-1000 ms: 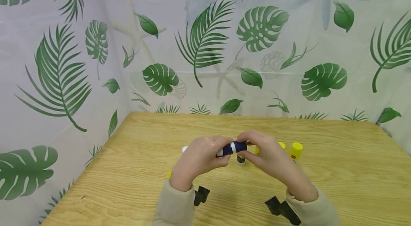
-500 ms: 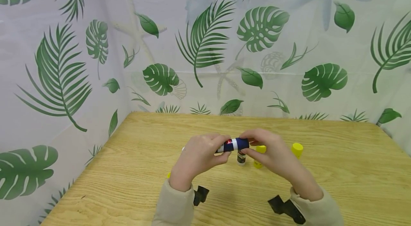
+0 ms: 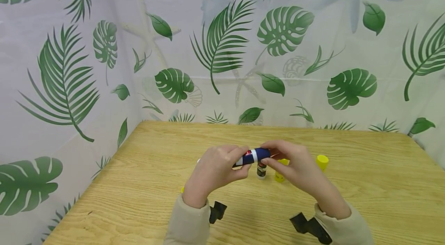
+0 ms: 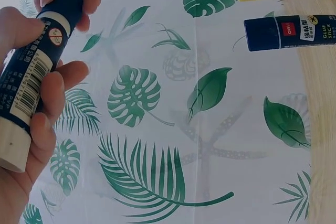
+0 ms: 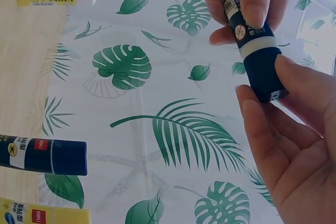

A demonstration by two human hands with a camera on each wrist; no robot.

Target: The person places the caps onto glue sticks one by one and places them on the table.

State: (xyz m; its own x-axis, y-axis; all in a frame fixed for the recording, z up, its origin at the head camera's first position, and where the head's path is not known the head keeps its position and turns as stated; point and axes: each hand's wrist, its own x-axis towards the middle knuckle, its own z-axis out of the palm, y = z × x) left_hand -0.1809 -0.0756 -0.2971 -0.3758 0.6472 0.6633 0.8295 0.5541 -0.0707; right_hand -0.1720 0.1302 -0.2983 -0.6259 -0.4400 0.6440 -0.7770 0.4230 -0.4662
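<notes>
Both hands hold one dark blue glue stick (image 3: pixel 251 157), raised above the table and lying nearly sideways. My left hand (image 3: pixel 216 167) has its fingers and thumb curled round the labelled body; barcode and white base show in the left wrist view. At the other end my right hand (image 3: pixel 295 164) pinches the blue cap (image 5: pixel 264 74) between thumb and fingers. A pale band separates cap from body, and the cap is on the stick. Behind the hands, another dark glue stick (image 3: pixel 261 170) stands upright on the table.
A yellow glue stick (image 3: pixel 280 176) stands partly behind the right hand, and another yellow one (image 3: pixel 322 162) stands farther right. Past the left forearm, a bit of something yellow (image 3: pixel 182 189) peeks out. Leaf-printed cloth (image 3: pixel 222 94) hangs behind the wooden table (image 3: pixel 167 140).
The right hand has shifted slightly right and up, still on the cap, and the glue stick has moved slightly with it. The yellow stick behind that hand shows more. The left hand keeps its grip.
</notes>
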